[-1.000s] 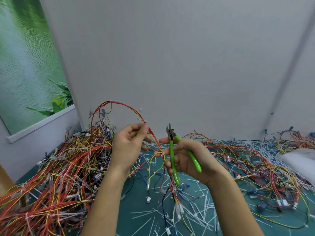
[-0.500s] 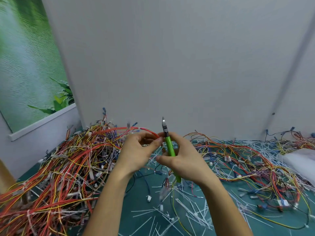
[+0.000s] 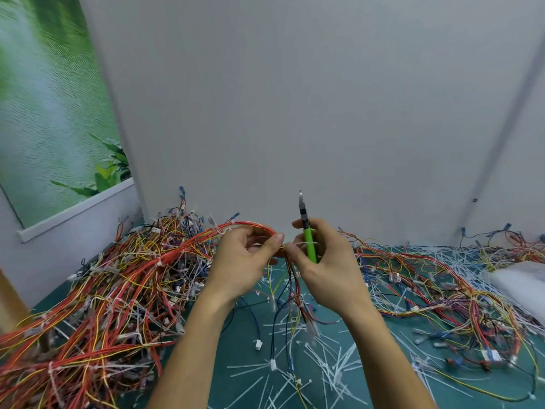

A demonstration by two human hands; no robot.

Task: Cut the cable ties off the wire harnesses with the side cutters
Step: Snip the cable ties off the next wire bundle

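Mid-frame, left hand (image 3: 244,261) pinches the red wire harness (image 3: 250,224); right hand (image 3: 327,267) grips green side cutters (image 3: 310,252). Snip only the cable tie (image 3: 308,242).

Two hands show, left hand (image 3: 240,262) and right hand (image 3: 331,271), one side cutters (image 3: 309,246), one raised wire harness (image 3: 250,224), two wire piles (image 3: 97,305), uncountable cable ties (image 3: 327,366).
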